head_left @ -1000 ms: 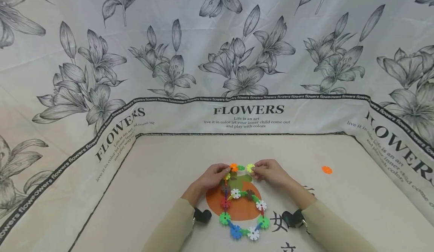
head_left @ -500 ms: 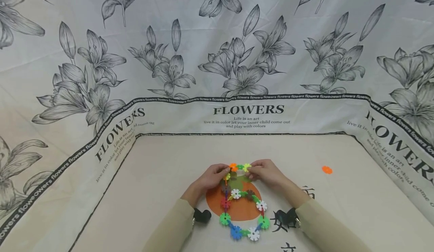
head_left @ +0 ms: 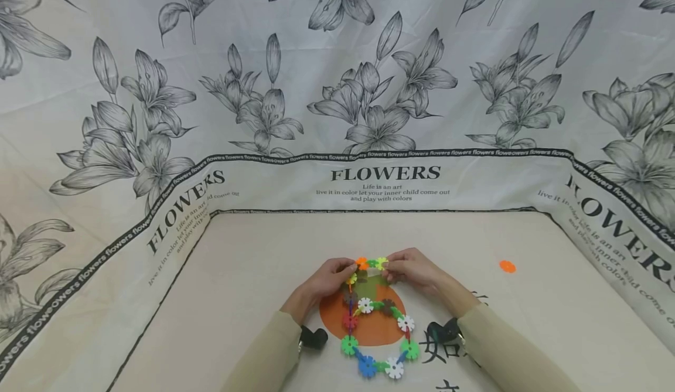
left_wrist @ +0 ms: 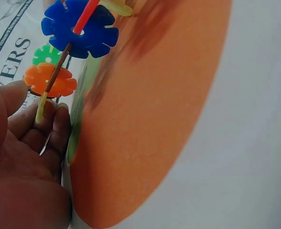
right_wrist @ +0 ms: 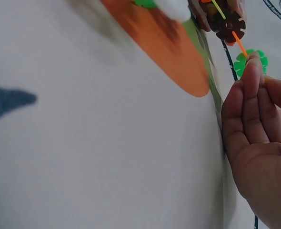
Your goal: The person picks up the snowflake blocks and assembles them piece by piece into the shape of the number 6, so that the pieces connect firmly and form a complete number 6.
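A chain of coloured plastic snowflake discs, slotted edge to edge, forms a ring with a strand rising from its left side; a white disc (head_left: 394,368) lies in the ring's bottom. My left hand (head_left: 329,276) pinches the strand's upper end, by an orange disc (head_left: 361,263) and a yellow one. A green disc (head_left: 372,263) stands beside the orange. My right hand (head_left: 413,269) pinches a yellow-green disc (head_left: 381,263) against that green disc; fingers partly hide the contact. In the left wrist view, a blue disc (left_wrist: 90,31) hangs in the strand near my thumb.
One loose orange disc (head_left: 507,266) lies on the table cloth (head_left: 253,251) to the right. Under the chain is a printed orange fruit shape (head_left: 379,327), with black characters (head_left: 440,345) beside it. A flower-printed curtain (head_left: 385,122) encloses the back and sides.
My right hand has moved left, bringing the yellow-green disc from a gap away up against the green disc. The left hand keeps its hold, and the ring lies about where it was.
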Available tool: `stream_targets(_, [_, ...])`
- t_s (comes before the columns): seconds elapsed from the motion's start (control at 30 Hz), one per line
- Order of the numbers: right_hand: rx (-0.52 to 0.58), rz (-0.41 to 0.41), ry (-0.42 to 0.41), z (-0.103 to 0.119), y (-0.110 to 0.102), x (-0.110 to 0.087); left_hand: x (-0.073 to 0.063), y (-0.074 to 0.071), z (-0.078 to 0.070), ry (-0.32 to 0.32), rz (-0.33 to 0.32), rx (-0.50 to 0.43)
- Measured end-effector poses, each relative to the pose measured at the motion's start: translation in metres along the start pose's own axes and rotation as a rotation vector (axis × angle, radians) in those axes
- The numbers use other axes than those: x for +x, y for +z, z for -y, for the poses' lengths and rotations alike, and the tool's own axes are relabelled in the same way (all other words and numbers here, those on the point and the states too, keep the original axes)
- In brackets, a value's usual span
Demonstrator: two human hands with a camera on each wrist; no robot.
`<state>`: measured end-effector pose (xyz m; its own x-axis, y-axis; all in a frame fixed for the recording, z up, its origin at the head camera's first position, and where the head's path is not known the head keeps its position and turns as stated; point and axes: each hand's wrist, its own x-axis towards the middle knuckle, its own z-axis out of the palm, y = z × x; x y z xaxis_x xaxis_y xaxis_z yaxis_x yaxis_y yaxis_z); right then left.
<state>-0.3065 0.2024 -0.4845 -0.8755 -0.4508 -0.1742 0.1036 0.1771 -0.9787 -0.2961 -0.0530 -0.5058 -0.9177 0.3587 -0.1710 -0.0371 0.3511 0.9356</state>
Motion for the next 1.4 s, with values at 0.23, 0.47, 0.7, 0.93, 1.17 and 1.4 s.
stream_targets(0.23, [-0.03, 0.002, -0.014, 0.003, 0.001, 0.001, 0.001, -0.001, 0.001, 0.003, -0.028, -0.009])
stream_targets(0.47, [-0.315, -0.102, -0.042, 0.008, -0.012, -0.026, -0.002, 0.001, 0.0, -0.001, -0.028, 0.001])
stream_targets(0.7, [-0.467, -0.209, -0.042, 0.01, -0.047, -0.07, 0.0, 0.001, 0.001, 0.0, -0.024, 0.005])
stream_targets(0.93, [-0.588, -0.345, -0.072, 0.008, -0.087, -0.108, 0.0, 0.001, 0.002, -0.005, -0.035, 0.014])
stream_targets(1.17, [-0.827, -0.537, -0.081, -0.004, -0.129, -0.126, 0.0, 0.002, 0.004, -0.002, -0.043, 0.015])
stream_targets(1.4, [-0.827, -0.606, 0.038, -0.022, -0.161, -0.135, 0.002, 0.0, 0.006, 0.0, -0.039, 0.021])
